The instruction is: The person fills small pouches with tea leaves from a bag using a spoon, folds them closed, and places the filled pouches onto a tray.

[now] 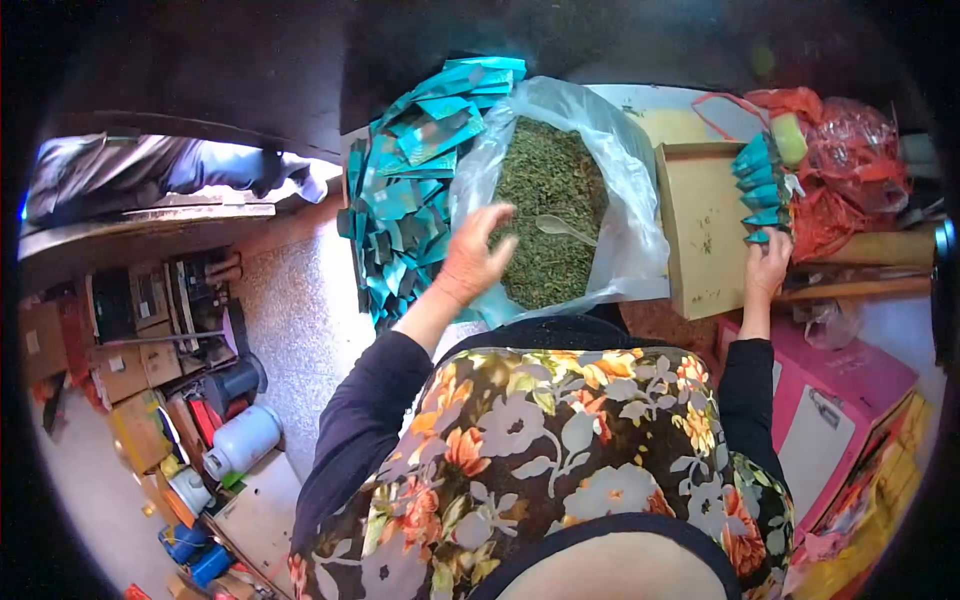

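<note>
Holding left hand point(472, 255) over left edge of dried leaf point(550, 165), with fingers point(494, 216) loosely parted and empty. Leaf in wide-spread plastic bag point(630, 180), probably laid open for easy access; spoon point(563, 228) on top, presumably for reach. Touching nearest of teal packets point(760, 192) with right hand point(766, 266), digits bent; cannot tell if gripping or merely steadying the row at right side of cardboard tray point(700, 210).

The bag point(640, 240) is glossy plastic, the packets point(433, 137) shiny, the leaves point(550, 165) rough, the box point(700, 230) matt cardboard.
</note>
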{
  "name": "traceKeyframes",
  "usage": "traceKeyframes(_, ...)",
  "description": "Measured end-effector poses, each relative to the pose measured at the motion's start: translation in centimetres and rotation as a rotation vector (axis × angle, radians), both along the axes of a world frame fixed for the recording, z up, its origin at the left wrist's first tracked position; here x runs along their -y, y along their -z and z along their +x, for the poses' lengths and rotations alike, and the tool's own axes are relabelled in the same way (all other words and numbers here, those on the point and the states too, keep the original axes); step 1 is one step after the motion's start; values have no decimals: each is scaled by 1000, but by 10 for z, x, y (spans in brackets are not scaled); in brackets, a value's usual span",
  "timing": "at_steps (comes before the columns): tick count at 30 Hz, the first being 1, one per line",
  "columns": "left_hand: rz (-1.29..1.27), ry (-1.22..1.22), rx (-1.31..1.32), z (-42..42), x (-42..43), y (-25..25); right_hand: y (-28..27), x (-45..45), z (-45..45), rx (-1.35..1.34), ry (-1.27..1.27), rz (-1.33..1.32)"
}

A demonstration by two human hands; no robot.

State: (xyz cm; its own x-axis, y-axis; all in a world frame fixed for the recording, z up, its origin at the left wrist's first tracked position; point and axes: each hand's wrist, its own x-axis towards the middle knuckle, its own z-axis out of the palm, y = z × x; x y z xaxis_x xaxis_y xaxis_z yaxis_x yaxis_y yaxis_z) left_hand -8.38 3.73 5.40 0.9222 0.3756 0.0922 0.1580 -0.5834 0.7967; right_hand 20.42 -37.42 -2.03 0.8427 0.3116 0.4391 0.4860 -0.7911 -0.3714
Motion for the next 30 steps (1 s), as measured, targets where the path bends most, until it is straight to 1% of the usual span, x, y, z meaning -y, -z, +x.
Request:
traceKeyframes(1,116,-78,36,3,-17,-1,-4,-5,-5,-3,-3,-11)
traceKeyframes(2,116,-180,54,7,-34,-2,-6,-8,-7,-6,-3,-23)
traceKeyframes(4,225,-277,113,22,-70,-2,-8,-15,-10,20,-37,9)
traceKeyframes(5,298,-314,129,31,-85,-5,-11,-18,-11,-9,-48,30)
traceKeyframes(6,386,-308,131,39,-99,-4,-14,-21,-13,-40,-58,49)
traceKeyframes(8,555,-326,128,53,-118,-5,-28,-30,-21,-10,-46,43)
traceKeyframes(11,726,-300,110,69,-124,-10,-38,-32,-25,-17,-82,26)
traceKeyframes(13,771,-267,93,78,-121,-16,-39,-28,-27,-26,-74,29)
traceKeyframes(15,836,-256,24,86,-121,-15,-38,-22,-28,-39,-68,30)
traceKeyframes(19,925,-239,-111,96,-123,-9,-36,-15,-33,-10,-33,-49)
traceKeyframes(23,981,-245,-128,102,-130,0,-42,-21,-41,24,-32,-24)
traceKeyframes(30,997,-211,-94,98,-131,-2,-40,-21,-42,-3,-18,-12)
